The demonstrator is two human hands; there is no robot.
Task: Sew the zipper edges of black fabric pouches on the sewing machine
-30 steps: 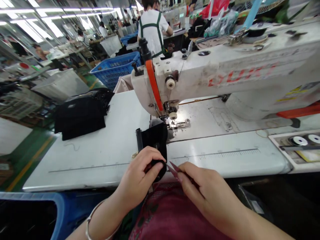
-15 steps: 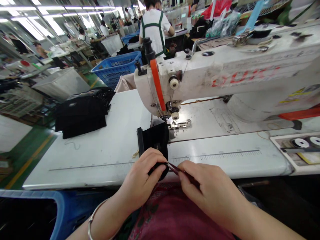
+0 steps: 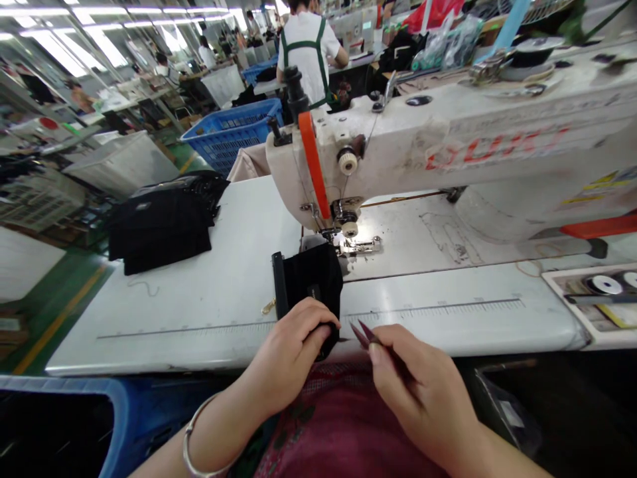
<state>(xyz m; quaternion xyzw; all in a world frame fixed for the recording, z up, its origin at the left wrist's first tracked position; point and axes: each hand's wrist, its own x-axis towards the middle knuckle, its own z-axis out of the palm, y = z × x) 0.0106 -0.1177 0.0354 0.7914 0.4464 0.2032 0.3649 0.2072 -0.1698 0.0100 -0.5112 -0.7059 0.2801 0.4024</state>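
Observation:
My left hand (image 3: 291, 352) is closed on the near end of a black fabric piece (image 3: 311, 272), thumb and fingers pinching a folded edge. The piece lies at the front of the sewing machine (image 3: 343, 166), its far end close to the needle area. A stiff dark strip runs along its left side, with a gold zipper pull (image 3: 269, 306) beside it. Wrapped in my right hand (image 3: 423, 378) is a pair of dark thread snips (image 3: 364, 334). Their two pointed blades stand apart, a short way right of the fabric and not touching it. The snips' handles are mostly hidden by my fingers.
A stack of black pieces (image 3: 162, 226) lies on the left of the white table (image 3: 239, 232). Bobbins (image 3: 604, 285) sit in a tray at the right. A blue crate (image 3: 233, 133) stands behind, near a person in white (image 3: 306, 56). Another blue bin (image 3: 119, 405) is below left.
The snips in my right hand have moved right, away from the folded fabric edge, and their blades have spread. My left hand keeps its hold on the black piece, which shows more of its surface.

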